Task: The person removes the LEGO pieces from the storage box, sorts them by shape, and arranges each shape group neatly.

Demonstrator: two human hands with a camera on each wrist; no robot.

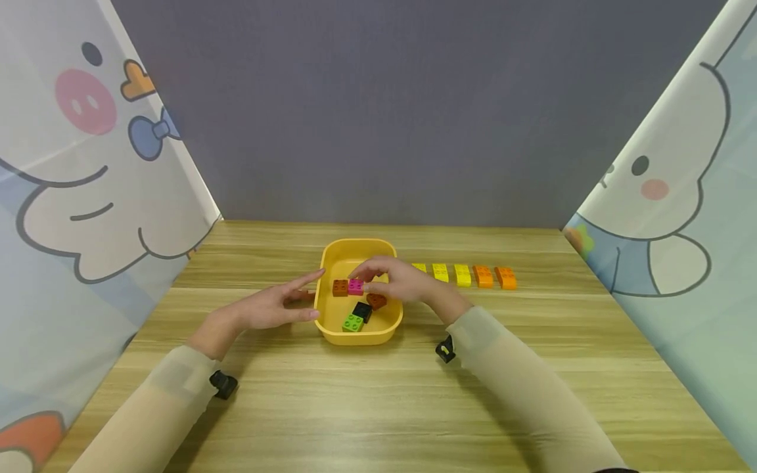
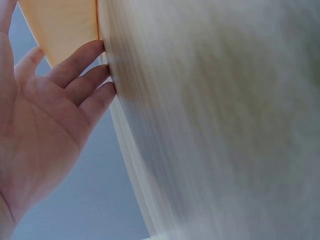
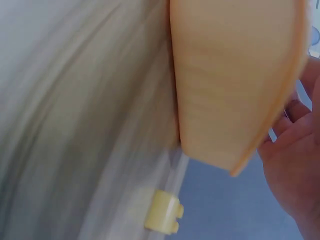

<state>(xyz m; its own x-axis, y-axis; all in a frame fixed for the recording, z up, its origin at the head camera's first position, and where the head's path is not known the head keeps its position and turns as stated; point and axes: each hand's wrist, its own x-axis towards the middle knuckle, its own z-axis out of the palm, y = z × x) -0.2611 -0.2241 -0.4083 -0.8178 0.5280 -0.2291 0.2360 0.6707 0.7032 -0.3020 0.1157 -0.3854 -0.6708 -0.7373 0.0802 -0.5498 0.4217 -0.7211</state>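
Note:
A yellow plastic bin (image 1: 355,338) stands on the table, with toy building bricks lying inside it. My right hand (image 1: 402,279) reaches over the bin's right side, its thumb and index finger pinching a pink brick (image 1: 355,286). Beside that is a brown brick (image 1: 340,288). Another brown brick (image 1: 376,301) lies under the right hand, and a black brick (image 1: 362,311) overlaps a lime green brick (image 1: 353,322) nearer the front. My left hand (image 1: 266,307) rests its thumb and fingertips at the bin's left edge, fingers straight. In the right wrist view the bin wall hides the right fingertips.
To the bin's right runs a row of bricks: yellow bricks (image 1: 462,275), the leftmost partly behind the right hand, then orange bricks (image 1: 483,276). A grey panel (image 1: 390,118) rises behind the wooden table (image 1: 355,407), and cartoon-printed cloths (image 1: 662,230) flank it.

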